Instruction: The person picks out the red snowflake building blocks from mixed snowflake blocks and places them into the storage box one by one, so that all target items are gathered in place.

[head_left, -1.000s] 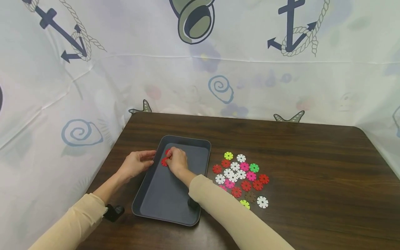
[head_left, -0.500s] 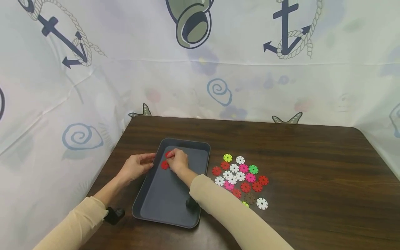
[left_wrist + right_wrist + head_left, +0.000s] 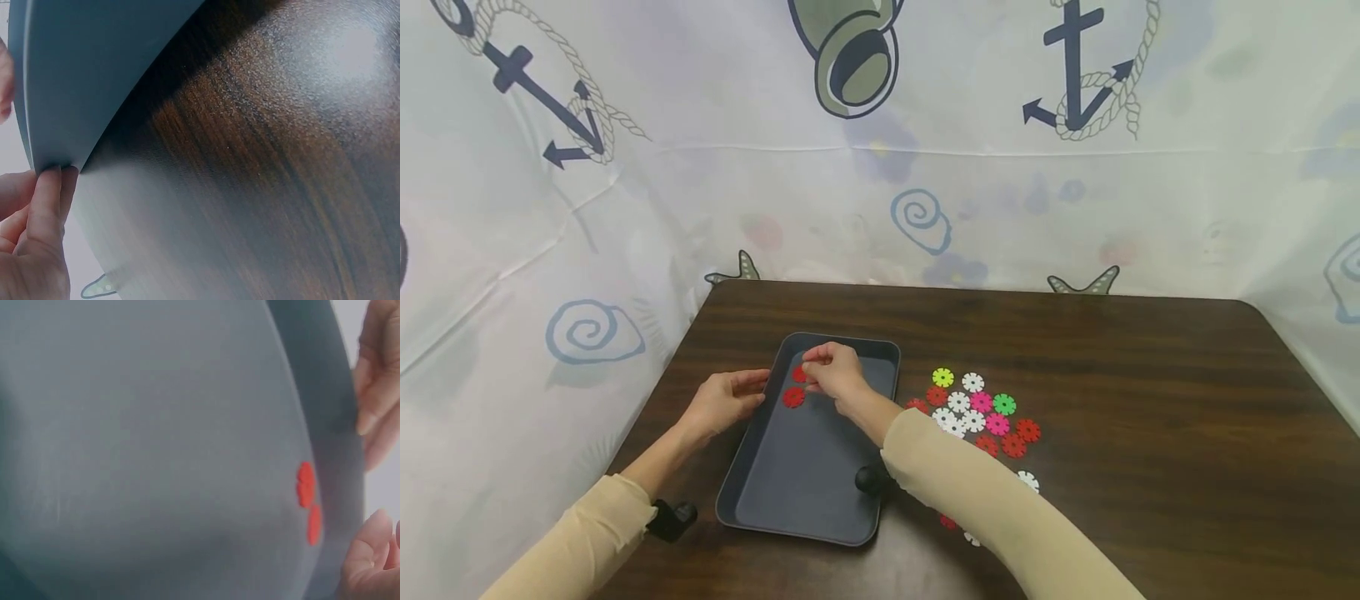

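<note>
Dark wooden table (image 3: 1150,400) backed by nautical-print curtain (image 3: 625,167).

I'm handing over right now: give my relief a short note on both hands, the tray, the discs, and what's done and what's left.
Left hand: fingers rest on the grey tray's left rim.
Right hand: above the tray's far end, fingers curled; whether it holds anything can't be told.
Done: two red discs lie in the tray.
Left: the mixed pile of discs lies on the table right of the tray.
</note>
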The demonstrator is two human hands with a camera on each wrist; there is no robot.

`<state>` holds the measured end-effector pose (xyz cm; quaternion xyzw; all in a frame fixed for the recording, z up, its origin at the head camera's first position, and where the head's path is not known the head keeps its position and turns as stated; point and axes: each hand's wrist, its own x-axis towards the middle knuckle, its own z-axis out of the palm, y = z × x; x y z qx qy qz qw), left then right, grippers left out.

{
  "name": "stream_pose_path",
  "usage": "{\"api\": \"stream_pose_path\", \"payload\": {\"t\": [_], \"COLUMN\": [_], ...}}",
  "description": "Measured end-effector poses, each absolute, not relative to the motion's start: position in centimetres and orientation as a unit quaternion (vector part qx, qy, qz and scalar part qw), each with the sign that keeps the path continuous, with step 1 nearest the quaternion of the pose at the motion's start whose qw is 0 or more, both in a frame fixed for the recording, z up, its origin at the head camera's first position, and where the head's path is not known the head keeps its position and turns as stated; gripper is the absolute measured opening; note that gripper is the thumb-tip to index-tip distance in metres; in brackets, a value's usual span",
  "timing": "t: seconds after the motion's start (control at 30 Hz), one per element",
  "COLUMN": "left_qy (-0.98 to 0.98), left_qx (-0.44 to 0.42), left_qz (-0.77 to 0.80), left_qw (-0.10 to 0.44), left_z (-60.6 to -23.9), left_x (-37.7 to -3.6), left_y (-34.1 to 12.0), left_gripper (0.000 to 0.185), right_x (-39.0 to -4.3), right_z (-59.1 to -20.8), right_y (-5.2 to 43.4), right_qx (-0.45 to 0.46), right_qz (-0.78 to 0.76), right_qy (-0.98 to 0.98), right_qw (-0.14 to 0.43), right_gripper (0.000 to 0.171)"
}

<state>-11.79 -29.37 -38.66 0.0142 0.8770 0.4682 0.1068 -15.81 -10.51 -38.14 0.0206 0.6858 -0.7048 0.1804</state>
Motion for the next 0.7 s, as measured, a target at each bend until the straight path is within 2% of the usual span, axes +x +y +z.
{"api": "stream_pose_path", "payload": {"t": [0.33, 0.7], "left_qy": [0.876, 0.878], "left_qx": [0.018, 0.020], "left_qz": [0.470, 0.465], "left_qw": [0.104, 0.109], "left_z": [-38.5, -38.5], "left_x": [-11.6, -11.6], "left_y": [-29.5, -29.3], "left_gripper": [0.045, 0.046], "right_x": [-15.5, -15.3], "right_z": [-36.1, -36.1], "right_y": [-6.4, 0.1], "right_qx": [-0.015, 0.007], "right_qz": [-0.717, -0.723], "right_qy": [0.670, 0.672], "right_qw": [0.191, 0.161], "right_gripper": [0.024, 0.021]}}
